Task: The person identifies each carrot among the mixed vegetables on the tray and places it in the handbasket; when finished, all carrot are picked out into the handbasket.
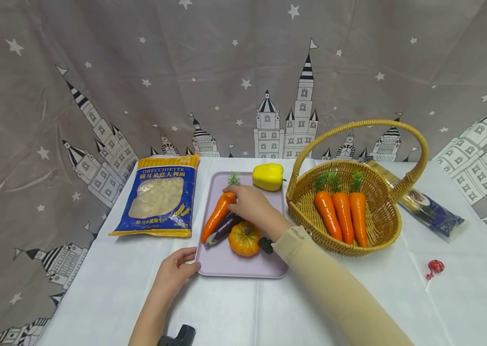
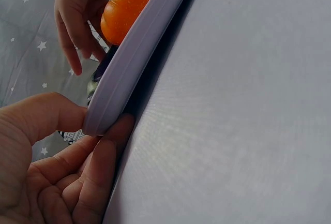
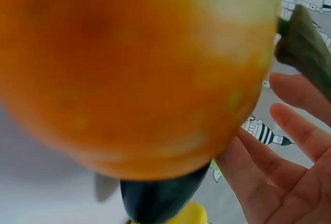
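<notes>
In the head view a lilac tray (image 1: 239, 267) holds an orange carrot (image 1: 217, 217), an eggplant (image 1: 223, 231), a small pumpkin (image 1: 244, 240) and a yellow bell pepper (image 1: 268, 176) at its far edge. My left hand (image 1: 177, 267) pinches the tray's near left corner, thumb above and fingers beneath; in the left wrist view the tray rim (image 2: 116, 84) sits between them. Over the eggplant, my right hand (image 1: 253, 204) has its fingertips at the carrot's leafy end. The right wrist view shows its fingers (image 3: 279, 167) apart, with the pumpkin (image 3: 139, 79) hiding much.
Right of the tray stands a wicker basket (image 1: 392, 226) with a tall handle and three carrots (image 1: 343, 216) inside. A dark pasta packet (image 1: 431, 211) lies behind it. A blue orecchiette bag (image 1: 157, 197) lies to the left, a red lollipop (image 1: 435, 267) at the right.
</notes>
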`<act>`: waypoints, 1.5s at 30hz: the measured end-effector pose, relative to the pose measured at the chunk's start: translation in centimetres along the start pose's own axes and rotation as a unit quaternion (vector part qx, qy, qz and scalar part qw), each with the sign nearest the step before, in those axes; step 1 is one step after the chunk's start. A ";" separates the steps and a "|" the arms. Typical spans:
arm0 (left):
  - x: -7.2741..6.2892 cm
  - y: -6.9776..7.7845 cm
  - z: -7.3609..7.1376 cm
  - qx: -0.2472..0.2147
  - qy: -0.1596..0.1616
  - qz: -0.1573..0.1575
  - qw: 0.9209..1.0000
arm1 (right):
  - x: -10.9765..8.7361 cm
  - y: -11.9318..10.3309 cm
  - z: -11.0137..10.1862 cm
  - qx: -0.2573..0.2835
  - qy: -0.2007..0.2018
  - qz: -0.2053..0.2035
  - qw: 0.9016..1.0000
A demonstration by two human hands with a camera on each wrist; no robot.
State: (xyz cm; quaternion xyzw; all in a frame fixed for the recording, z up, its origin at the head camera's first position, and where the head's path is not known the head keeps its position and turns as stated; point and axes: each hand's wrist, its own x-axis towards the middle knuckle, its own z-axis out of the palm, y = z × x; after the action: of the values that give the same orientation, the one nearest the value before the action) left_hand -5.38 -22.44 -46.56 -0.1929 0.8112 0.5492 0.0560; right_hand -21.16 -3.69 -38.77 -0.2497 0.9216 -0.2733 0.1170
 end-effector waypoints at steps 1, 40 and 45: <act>0.0 0.0 0.0 0.000 0.001 0.000 1.000 | 0.1 0.0 0.0 -0.002 -0.001 0.002 1.000; -0.1 0.1 0.1 -0.012 0.001 0.000 1.000 | 3.6 -0.6 2.5 -0.025 -0.016 0.042 0.999; -0.1 0.1 0.1 -0.010 0.003 -0.005 1.000 | 4.2 -0.6 2.9 -0.009 -0.008 0.038 0.999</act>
State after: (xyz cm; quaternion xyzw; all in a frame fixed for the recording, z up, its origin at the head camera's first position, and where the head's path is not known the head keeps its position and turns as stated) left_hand -5.38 -22.29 -46.46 -0.1988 0.8051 0.5561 0.0549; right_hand -23.45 -7.64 -41.12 -0.2174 0.9319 -0.2582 0.1326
